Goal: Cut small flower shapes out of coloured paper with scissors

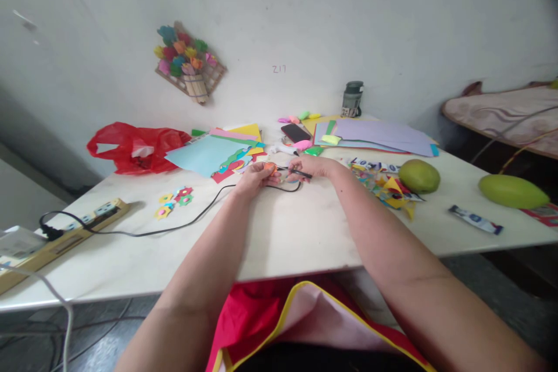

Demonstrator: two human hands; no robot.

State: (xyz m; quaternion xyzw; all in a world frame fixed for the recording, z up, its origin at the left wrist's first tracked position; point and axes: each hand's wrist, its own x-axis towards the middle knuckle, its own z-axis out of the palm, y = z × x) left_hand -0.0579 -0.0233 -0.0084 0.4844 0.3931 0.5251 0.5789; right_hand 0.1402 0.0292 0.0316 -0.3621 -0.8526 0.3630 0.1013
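Note:
My left hand (258, 178) pinches a small orange paper piece (270, 167) above the middle of the table. Close beside it, my right hand (314, 166) is closed on black-handled scissors (300, 172), whose thin metal end points left at the orange piece. The fingers partly hide the scissors, so I cannot tell how far the blades are apart. Just beyond the hands lies a white glue gun (283, 149). Several finished paper flowers (174, 202) in yellow, red and green rest on the table to the left.
A black cord (174, 230) runs from the power strip (65, 241) to below my hands. Coloured sheets (204, 154), a red plastic bag (135, 151), a phone (296, 133) and a bottle (352, 99) stand farther back. Paper scraps (392, 189) and green fruit (419, 176) lie right.

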